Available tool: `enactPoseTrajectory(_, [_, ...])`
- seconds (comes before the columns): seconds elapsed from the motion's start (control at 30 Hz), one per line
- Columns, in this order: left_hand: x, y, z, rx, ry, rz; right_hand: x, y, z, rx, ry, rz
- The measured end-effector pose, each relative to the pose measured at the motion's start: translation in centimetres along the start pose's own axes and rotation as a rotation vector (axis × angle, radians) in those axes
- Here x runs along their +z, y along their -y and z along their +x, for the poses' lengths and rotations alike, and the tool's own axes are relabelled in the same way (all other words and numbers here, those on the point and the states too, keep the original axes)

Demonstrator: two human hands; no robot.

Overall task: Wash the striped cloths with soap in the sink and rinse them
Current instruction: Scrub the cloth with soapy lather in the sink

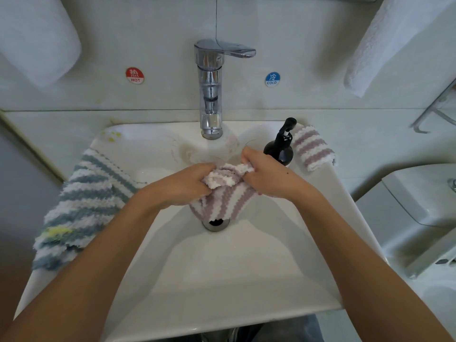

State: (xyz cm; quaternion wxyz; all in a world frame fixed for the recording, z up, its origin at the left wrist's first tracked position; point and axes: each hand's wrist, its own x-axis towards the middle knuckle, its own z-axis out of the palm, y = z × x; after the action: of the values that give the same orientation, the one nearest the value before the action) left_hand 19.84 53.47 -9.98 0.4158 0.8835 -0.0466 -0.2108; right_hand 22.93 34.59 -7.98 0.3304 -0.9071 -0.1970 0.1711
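Note:
A purple-and-white striped cloth (222, 196) hangs bunched over the drain (215, 224) in the white sink (222, 267). My left hand (187, 183) and my right hand (264, 174) both grip its top, knuckles close together. A blue-and-white striped cloth (81, 206) with a yellow stain lies draped over the sink's left rim. A second purple striped cloth (312, 146) lies on the right rim, behind the black soap pump bottle (280, 146). No water runs from the chrome tap (211, 95).
Hot and cold stickers (135, 75) flank the tap on the wall. White towels (37, 38) hang at the upper left and upper right. A toilet (419, 211) stands to the right of the sink. Yellow spots mark the sink's back left corner.

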Motion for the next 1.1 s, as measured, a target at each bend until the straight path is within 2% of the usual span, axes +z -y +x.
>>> enactPoseTrajectory(0.23, [-0.9, 0.3, -0.5, 0.003, 0.063, -0.067, -0.2, -0.3, -0.1, -0.015, 0.155, 0.045])
enactPoseTrajectory(0.4, [-1.4, -0.3, -1.0, -0.010, 0.150, -0.081, 0.0, -0.1, 0.1, -0.051, 0.096, 0.145])
enactPoseTrajectory(0.53, [-1.4, -0.3, -1.0, -0.029, 0.103, -0.064, -0.1, -0.7, 0.2, -0.049, 0.130, 0.066])
enactPoseTrajectory(0.67, [-1.6, 0.1, -0.9, -0.010, 0.035, -0.058, -0.1, -0.9, 0.3, 0.045, 0.132, 0.073])
enactPoseTrajectory(0.77, [-1.6, 0.3, -0.6, -0.060, -0.032, 0.000, 0.1, -0.7, 0.4, 0.014, 0.116, -0.019])
enactPoseTrajectory(0.9, [-1.4, 0.6, -0.4, -0.089, 0.037, 0.159, 0.7, -0.5, 0.3, 0.040, 0.096, -0.050])
enactPoseTrajectory(1.1, [-1.0, 0.4, -0.4, -0.025, 0.027, -0.087, 0.8, -0.1, 0.2, 0.056, 0.089, 0.033])
